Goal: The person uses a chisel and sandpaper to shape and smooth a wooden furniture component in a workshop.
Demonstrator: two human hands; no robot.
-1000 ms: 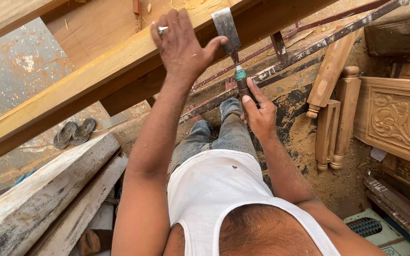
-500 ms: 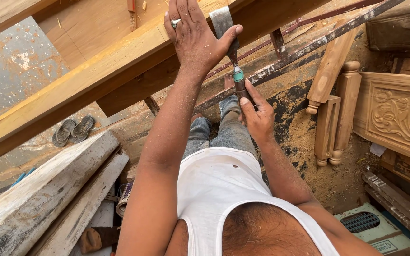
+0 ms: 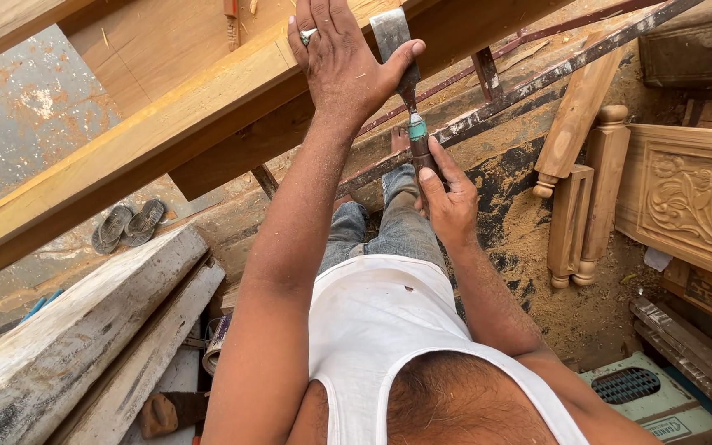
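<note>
The left hand (image 3: 344, 62) is lying palm-down on the long pale wooden beam (image 3: 166, 132), fingers spread over its top face and the thumb hooking round the flat steel blade of the chisel (image 3: 401, 66), pinning it against the beam's near edge. Compared with a second ago the hand is sitting higher and further along the beam, and the blade is showing more above the thumb, so the tool appears to be getting repositioned along the edge rather than driven. The right hand (image 3: 447, 198) is closing round the chisel's dark handle below the green ferrule, fingers wrapped and the index finger lying along the shaft; it has stayed in much the same grip throughout. Whether the cutting edge is actually biting into the wood is hard to tell, since the hand is covering the contact. The beam is running diagonally from the lower left to the upper right across rusty metal bars (image 3: 537, 78). Below lie grey weathered planks (image 3: 67, 354), a pair of sandals (image 3: 129, 227), turned wooden legs (image 3: 574, 177) and a carved panel (image 3: 690, 198) on sawdust.
</note>
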